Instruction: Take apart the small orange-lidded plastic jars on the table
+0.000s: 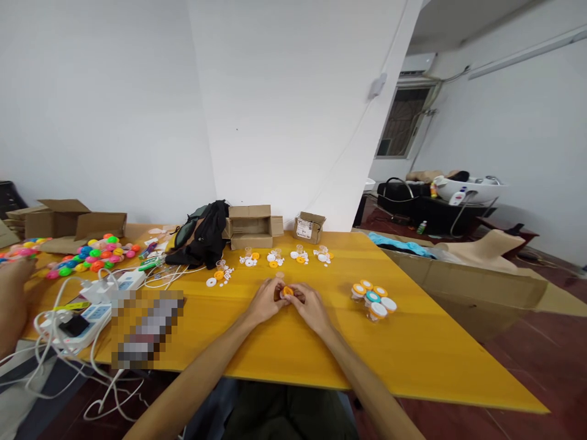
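Observation:
Near the middle of the table (257, 354), my left hand (266, 300) and my right hand (312, 304) meet, fingers closed around a small round orange plastic lid (287, 291). Fingertips cover part of it. Just beyond my hands lies a small pale clear piece (279, 275). Farther back are several little groups of clear cups (299, 249), orange lids (273, 264), white discs (211, 282) and tiny white pieces. To the right of my right hand stands a cluster of lidded clear cups (378, 311), topped in orange, white and, on one, teal (373, 297).
White power strips (94, 318) with tangled cables and a pixelated object (151, 330) lie left. Behind them are colourful balls (97, 253), a black bag (206, 235) and open cardboard boxes (250, 227). Another person's arm (13, 299) enters far left. A large carton (468, 293) adjoins the right edge.

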`<action>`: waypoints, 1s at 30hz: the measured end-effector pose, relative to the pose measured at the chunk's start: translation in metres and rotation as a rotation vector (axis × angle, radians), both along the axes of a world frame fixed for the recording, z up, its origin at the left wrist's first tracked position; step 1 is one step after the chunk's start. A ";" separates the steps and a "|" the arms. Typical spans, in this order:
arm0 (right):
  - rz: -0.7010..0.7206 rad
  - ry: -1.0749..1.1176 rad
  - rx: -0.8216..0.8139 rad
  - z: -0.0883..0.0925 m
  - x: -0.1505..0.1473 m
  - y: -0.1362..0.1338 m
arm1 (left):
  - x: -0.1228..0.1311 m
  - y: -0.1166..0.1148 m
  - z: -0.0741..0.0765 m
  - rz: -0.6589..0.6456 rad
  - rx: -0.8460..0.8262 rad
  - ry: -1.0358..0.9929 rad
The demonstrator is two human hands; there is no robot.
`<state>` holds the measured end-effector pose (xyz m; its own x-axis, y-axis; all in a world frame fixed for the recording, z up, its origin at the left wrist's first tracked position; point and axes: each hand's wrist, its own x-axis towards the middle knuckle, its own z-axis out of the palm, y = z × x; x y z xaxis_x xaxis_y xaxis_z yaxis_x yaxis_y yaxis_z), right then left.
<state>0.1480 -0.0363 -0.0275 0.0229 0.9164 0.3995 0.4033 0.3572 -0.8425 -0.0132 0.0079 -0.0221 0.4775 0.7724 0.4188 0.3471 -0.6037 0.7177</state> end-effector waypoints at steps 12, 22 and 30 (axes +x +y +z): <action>-0.139 0.022 0.075 -0.005 0.006 0.004 | -0.001 -0.002 0.004 0.012 0.070 0.114; -0.225 -0.413 0.131 -0.021 0.012 0.011 | -0.001 -0.004 0.009 -0.002 0.098 0.189; -0.149 -0.405 0.265 -0.015 0.008 0.006 | -0.002 -0.007 0.012 0.078 0.113 0.212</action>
